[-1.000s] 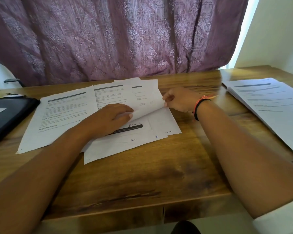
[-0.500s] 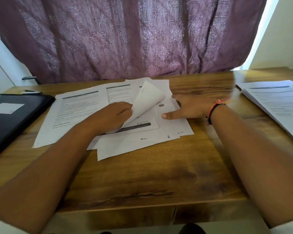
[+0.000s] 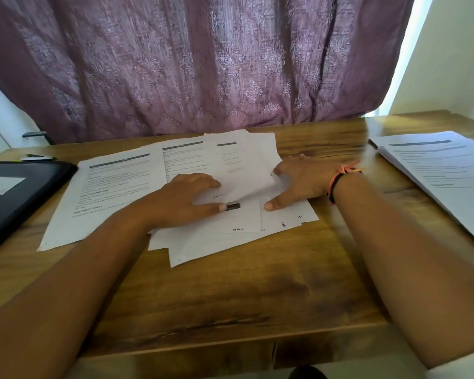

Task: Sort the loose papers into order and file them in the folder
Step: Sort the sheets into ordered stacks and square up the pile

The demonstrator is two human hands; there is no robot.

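White loose papers (image 3: pixel 115 192) lie fanned at the centre of the desk (image 3: pixel 230 296). The left hand (image 3: pixel 181 201) pinches a raised sheet (image 3: pixel 246 170) between fingers and thumb; the right hand (image 3: pixel 304 181) presses flat, fingers spread. Likely risks: the bent sheet creasing, or the fan sliding out of order. The folder (image 3: pixel 25 192) lies at 9 o'clock, a second stack (image 3: pixel 443 170) at 3. Bare wood is open toward 6, up to the near edge.

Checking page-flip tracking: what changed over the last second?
The right hand released the top sheet and now lies flat, fingers spread, on the loose papers. The sheet curled up toward the left hand, then sank lower. The left hand stayed on the pile; whether it grips the sheet is unclear. The black folder and the right-side paper stack are unmoved.
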